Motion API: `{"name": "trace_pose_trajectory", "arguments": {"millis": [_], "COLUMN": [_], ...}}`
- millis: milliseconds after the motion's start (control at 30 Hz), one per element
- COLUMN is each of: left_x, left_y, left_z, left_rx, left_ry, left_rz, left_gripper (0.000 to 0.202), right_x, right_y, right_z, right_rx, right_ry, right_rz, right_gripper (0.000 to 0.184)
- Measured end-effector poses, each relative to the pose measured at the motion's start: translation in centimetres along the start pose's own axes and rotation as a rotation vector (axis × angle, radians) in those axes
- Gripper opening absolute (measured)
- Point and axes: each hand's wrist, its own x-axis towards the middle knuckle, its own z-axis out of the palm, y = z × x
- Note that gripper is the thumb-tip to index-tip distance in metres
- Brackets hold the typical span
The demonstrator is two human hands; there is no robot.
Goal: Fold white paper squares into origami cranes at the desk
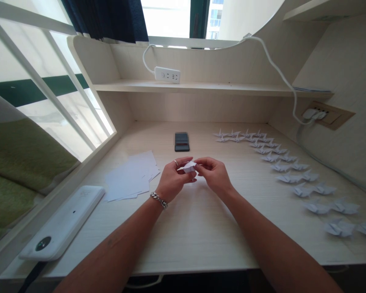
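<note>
Above the middle of the desk, a small piece of folded white paper (pixel 189 167) is held between both hands. My left hand (pixel 176 176), with a ring and a chain bracelet, pinches its left side between thumb and fingers. My right hand (pixel 214 173) grips the right edge with thumb and forefinger. Parts of the folds are hidden by the fingers. Left of my hands lies a loose stack of white paper sheets (pixel 129 177). Several folded paper cranes (pixel 288 178) stand in rows along the right side of the desk.
A small dark case (pixel 182 141) sits beyond my hands. At the left front lies a white power bank (pixel 64 224) with a dark cable. The shelf (pixel 207 86) at the back carries a white power strip (pixel 167 75). A white cable (pixel 274 61) runs to the wall socket (pixel 332 115).
</note>
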Motion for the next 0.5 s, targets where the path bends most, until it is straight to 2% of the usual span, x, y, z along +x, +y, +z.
{"name": "trace_pose_trajectory", "arguments": {"millis": [233, 500], "left_x": [0.05, 0.09], "left_y": [0.06, 0.34], "left_z": [-0.22, -0.40], "left_rx": [0.044, -0.007], "left_ry": [-0.017, -0.084], "left_rz": [-0.027, -0.076], "left_gripper": [0.065, 0.068], "right_x": [0.21, 0.27], "right_y": [0.38, 0.30], "right_z": [-0.27, -0.49], "right_rx": [0.031, 0.076], "right_ry": [-0.009, 0.004], "right_rz": [0.038, 0.099], "right_gripper": [0.021, 0.027]}}
